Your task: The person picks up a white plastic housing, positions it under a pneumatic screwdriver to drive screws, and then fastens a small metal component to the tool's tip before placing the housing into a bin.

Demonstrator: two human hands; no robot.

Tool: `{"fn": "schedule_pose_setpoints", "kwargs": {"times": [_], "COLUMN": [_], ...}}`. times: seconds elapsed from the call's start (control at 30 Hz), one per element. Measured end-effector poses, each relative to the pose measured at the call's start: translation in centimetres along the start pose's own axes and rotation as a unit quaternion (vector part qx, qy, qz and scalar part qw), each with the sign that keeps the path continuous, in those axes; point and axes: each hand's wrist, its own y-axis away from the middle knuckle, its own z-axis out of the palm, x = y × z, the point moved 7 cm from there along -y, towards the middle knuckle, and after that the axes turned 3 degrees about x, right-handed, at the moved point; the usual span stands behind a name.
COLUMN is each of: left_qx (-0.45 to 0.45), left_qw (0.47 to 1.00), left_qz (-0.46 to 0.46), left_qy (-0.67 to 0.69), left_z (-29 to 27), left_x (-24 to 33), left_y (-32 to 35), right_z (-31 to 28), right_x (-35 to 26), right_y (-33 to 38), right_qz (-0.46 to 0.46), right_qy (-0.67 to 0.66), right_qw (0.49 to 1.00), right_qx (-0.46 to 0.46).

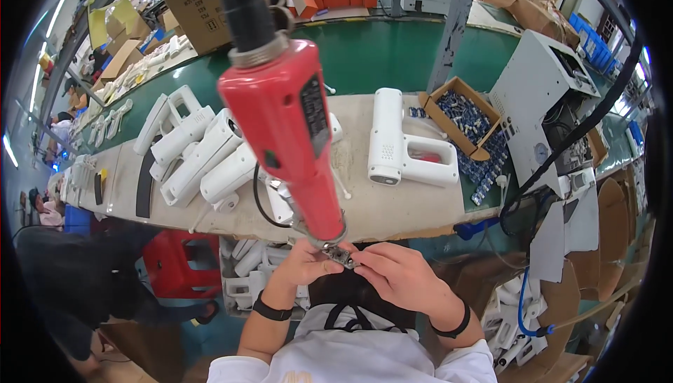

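Observation:
In front of my chest, below the bench edge, my left hand point(306, 265) and my right hand point(398, 275) come together on a small metallic part point(341, 255). Left thumb and fingers pinch one end; right fingertips press at the other. Its exact kind is too small to make out. A red tool point(289, 120) hangs right above from a black ribbed hose point(245, 4), its metal-ringed lower end close to the part. Whether the two touch I cannot tell. Dark bands circle both wrists.
White handled housings point(203, 151) lie piled at left on the bench; another point(387, 137) stands right of the tool. A cardboard box point(456, 95) holds small blue parts, beside a grey machine point(533, 102). A person point(70, 285) and red stool point(179, 267) are at left; a crate point(231, 288) holds more housings.

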Motion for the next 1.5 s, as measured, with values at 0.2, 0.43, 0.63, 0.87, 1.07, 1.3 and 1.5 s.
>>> {"fn": "schedule_pose_setpoints", "kwargs": {"times": [0.2,0.43,0.63,0.87,1.07,1.3,1.5], "left_qx": [0.009,0.032,0.036,0.034,0.04,0.05,0.054], "left_qw": [1.0,0.999,0.999,0.999,0.999,0.998,0.998], "left_qz": [0.004,-0.001,0.005,-0.001,0.024,0.018,-0.007], "left_qy": [0.009,-0.003,-0.002,-0.002,0.025,0.024,0.016], "left_z": [-0.5,-0.9,-1.1,-1.3,-0.9,-0.7,-0.6], "left_x": [-0.1,-0.3,-0.5,-0.7,-0.2,0.0,-0.5], "left_y": [-0.6,-0.5,-0.3,-0.1,-0.2,0.1,0.0], "right_z": [0.5,1.3,2.0,2.0,2.3,2.5,2.4], "right_x": [-1.0,-1.3,-1.3,-1.6,-2.0,-2.1,-2.1], "right_y": [-1.6,-2.8,-3.1,-2.8,-2.9,-2.8,-2.4], "right_qz": [-0.046,-0.041,-0.041,-0.087,-0.079,-0.06,-0.084], "right_qy": [0.122,0.218,0.253,0.187,0.25,0.303,0.256], "right_qw": [0.989,0.958,0.937,0.957,0.943,0.922,0.945], "right_qx": [-0.071,-0.181,-0.239,-0.205,-0.203,-0.232,-0.185]}}
